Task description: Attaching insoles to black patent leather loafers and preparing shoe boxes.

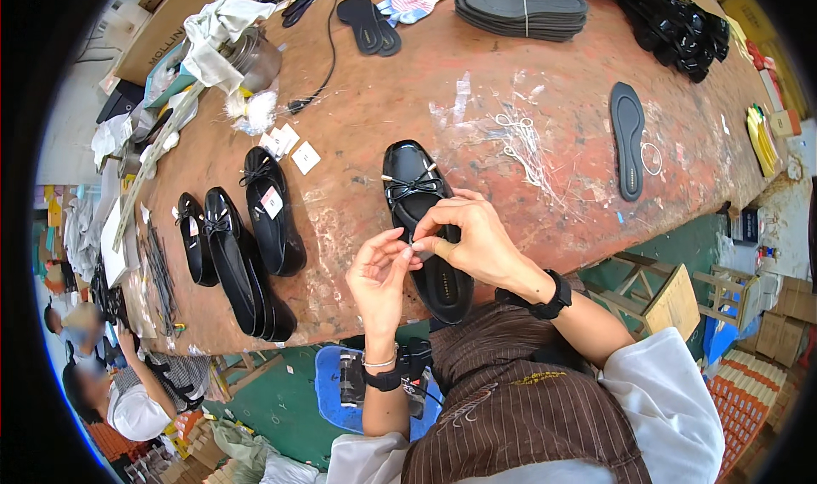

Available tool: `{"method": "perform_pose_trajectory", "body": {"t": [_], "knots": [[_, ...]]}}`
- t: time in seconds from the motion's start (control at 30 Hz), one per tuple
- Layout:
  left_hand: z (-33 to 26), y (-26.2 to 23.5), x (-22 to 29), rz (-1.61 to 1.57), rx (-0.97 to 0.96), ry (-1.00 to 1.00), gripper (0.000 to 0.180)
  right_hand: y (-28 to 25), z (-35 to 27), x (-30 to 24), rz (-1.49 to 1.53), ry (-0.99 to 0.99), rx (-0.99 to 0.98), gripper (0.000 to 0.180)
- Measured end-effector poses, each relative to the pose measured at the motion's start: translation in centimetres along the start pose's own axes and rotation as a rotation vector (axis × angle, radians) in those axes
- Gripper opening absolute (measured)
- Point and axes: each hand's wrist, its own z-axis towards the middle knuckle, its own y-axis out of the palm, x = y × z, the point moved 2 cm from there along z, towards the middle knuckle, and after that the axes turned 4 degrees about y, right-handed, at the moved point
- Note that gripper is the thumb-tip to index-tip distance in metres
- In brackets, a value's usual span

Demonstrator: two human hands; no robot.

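A black glossy flat shoe (412,162) with a thin bow lies in front of me, toe pointing away, its dark insole (446,290) showing at the heel end. Over its opening my two hands meet. My right hand (472,235) pinches with thumb and forefinger, and the fingertips of my left hand (379,275) come up against them, also pinched. Whatever sits between the fingertips is too small to make out. Both hands partly cover the middle of the shoe.
More black bow shoes (277,244) stand to the left, some with tags, near white cards (305,157). Cut white strings (526,148) and a loose insole (628,139) lie to the right. Insole stacks (521,17) and a black shiny heap (672,28) line the far side. A blue bin (328,382) stands below.
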Motion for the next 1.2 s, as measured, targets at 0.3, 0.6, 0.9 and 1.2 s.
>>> {"method": "perform_pose_trajectory", "body": {"t": [0.3,0.6,0.9,1.2], "knots": [[0.4,0.2,-0.1,0.063,0.025,0.027,0.030,0.3,0.1,0.3,-0.052,-0.002,-0.042,0.012],[-1.6,-0.5,0.1,0.843,-0.122,-0.152,0.024,-15.8,-1.2,8.8,-0.773,0.629,0.624,0.020],[4.6,-15.8,11.0,0.637,0.393,0.393,0.012,-16.0,-0.3,14.6,-0.898,0.784,0.603,0.028],[4.7,-10.8,11.9,1.230,0.646,0.602,0.021,-17.3,0.7,11.0,0.038,0.059,0.822,0.010]]}}
